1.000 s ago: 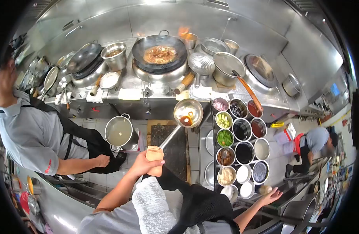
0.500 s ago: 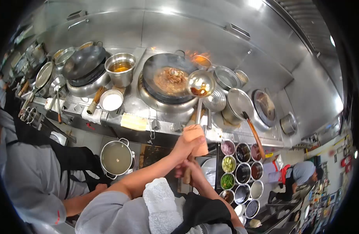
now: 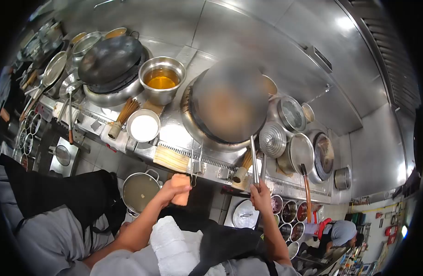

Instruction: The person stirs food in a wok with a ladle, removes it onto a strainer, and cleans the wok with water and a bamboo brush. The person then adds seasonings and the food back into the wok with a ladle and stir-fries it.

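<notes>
My left hand (image 3: 167, 193) grips a folded orange cloth (image 3: 181, 189) in front of the stove edge. My right hand (image 3: 261, 198) is closed around the metal handle of a ladle (image 3: 254, 158). That handle points up towards a big steaming wok (image 3: 206, 120) on the burner. Thick steam blurs the brown food inside the wok and hides the ladle's bowl. Just right of the ladle rests a perforated strainer (image 3: 272, 140), its handle close to my right hand. A bamboo brush (image 3: 241, 171) lies left of the ladle handle.
Left of the wok stand a pot of amber liquid (image 3: 161, 82), a bowl of white contents (image 3: 143, 126) and a second wok (image 3: 111, 62). A pot of cloudy liquid (image 3: 140, 193) sits low at left, beside a co-worker (image 3: 59, 216). Seasoning containers (image 3: 289, 211) are at right.
My left hand and the orange cloth have come off the ladle and moved left. My right hand has shifted right with the ladle, whose bowl has dropped towards the wok. Steam has thickened.
</notes>
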Demonstrator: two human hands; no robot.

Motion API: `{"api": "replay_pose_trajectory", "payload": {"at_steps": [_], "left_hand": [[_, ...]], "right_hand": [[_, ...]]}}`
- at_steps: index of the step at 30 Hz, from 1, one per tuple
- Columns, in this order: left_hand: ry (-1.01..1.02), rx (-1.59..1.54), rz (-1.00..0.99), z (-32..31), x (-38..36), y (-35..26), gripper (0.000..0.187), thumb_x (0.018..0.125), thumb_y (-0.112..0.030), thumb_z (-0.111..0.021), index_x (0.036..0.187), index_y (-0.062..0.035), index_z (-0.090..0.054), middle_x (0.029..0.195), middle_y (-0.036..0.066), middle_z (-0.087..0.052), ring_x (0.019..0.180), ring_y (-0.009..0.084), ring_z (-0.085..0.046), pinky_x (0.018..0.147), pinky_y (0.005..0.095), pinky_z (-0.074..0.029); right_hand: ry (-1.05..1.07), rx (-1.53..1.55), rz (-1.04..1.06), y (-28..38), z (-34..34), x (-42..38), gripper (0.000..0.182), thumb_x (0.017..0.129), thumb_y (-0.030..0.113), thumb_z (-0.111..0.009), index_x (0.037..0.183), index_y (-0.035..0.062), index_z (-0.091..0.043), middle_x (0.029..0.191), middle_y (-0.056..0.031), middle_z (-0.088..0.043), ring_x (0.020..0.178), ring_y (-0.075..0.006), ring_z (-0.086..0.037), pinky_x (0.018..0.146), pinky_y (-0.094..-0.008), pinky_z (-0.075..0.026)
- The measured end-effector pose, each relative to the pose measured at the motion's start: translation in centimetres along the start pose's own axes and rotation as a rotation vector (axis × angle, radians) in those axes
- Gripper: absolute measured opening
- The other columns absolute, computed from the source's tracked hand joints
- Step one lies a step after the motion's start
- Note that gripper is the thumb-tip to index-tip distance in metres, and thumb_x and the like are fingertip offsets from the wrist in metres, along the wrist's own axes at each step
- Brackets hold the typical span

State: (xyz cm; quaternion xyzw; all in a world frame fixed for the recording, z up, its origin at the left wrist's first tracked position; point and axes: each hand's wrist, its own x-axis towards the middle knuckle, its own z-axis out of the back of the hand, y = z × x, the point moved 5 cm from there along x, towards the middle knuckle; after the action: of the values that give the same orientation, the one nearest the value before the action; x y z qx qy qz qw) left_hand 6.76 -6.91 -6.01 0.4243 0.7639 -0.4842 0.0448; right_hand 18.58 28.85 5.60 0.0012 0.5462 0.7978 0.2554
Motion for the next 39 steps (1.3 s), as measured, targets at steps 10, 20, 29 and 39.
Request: {"api": "replay_pose_trajectory", "payload": {"at_steps": [10, 20, 29, 39], "left_hand": [[-0.293, 0.480, 0.162, 8.7, -4.1, 7.0, 0.069, 0.072, -0.025, -0.096, 0.128, 0.0001, -0.064, 0.116, 0.012, -0.074, 0.101, 0.0237, -0.072, 0.091, 0.0368, -0.057], [-0.630, 0.686, 0.558, 13.2, -10.5, 32.2, 0.045, 0.075, -0.028, -0.089, 0.109, -0.0001, -0.076, 0.108, 0.014, -0.077, 0.099, 0.0230, -0.072, 0.087, 0.0382, -0.057], [-0.601, 0.720, 0.441, 9.9, -7.3, 31.7, 0.042, 0.077, -0.028, -0.087, 0.107, -0.0009, -0.076, 0.106, 0.013, -0.077, 0.097, 0.0234, -0.073, 0.084, 0.0384, -0.058], [-0.622, 0.798, 0.292, 14.6, -5.5, 21.2, 0.038, 0.079, -0.028, -0.085, 0.105, -0.0018, -0.077, 0.105, 0.013, -0.077, 0.094, 0.0238, -0.074, 0.081, 0.0386, -0.059]], "right_hand": [[0.121, -0.018, 0.039, -6.1, 3.5, 9.4, 0.027, 0.104, 0.015, -0.062, 0.128, 0.0054, -0.057, 0.066, 0.0046, -0.048, 0.047, -0.0051, -0.045, 0.040, -0.0243, -0.035], [0.003, 0.073, 0.131, -5.1, 8.4, 16.9, 0.014, 0.104, 0.018, -0.060, 0.104, 0.0064, -0.052, 0.062, -0.0003, -0.051, 0.041, -0.0096, -0.049, 0.035, -0.0289, -0.039], [0.300, 0.273, -0.026, -3.5, 10.3, 15.6, 0.017, 0.105, 0.021, -0.060, 0.100, 0.0078, -0.050, 0.062, 0.0001, -0.048, 0.041, -0.0103, -0.047, 0.036, -0.0278, -0.038], [0.308, 0.278, -0.106, -2.5, 4.6, 19.2, 0.013, 0.105, 0.021, -0.060, 0.108, 0.0096, -0.054, 0.067, 0.0009, -0.052, 0.045, -0.0084, -0.049, 0.039, -0.0271, -0.040]]}}
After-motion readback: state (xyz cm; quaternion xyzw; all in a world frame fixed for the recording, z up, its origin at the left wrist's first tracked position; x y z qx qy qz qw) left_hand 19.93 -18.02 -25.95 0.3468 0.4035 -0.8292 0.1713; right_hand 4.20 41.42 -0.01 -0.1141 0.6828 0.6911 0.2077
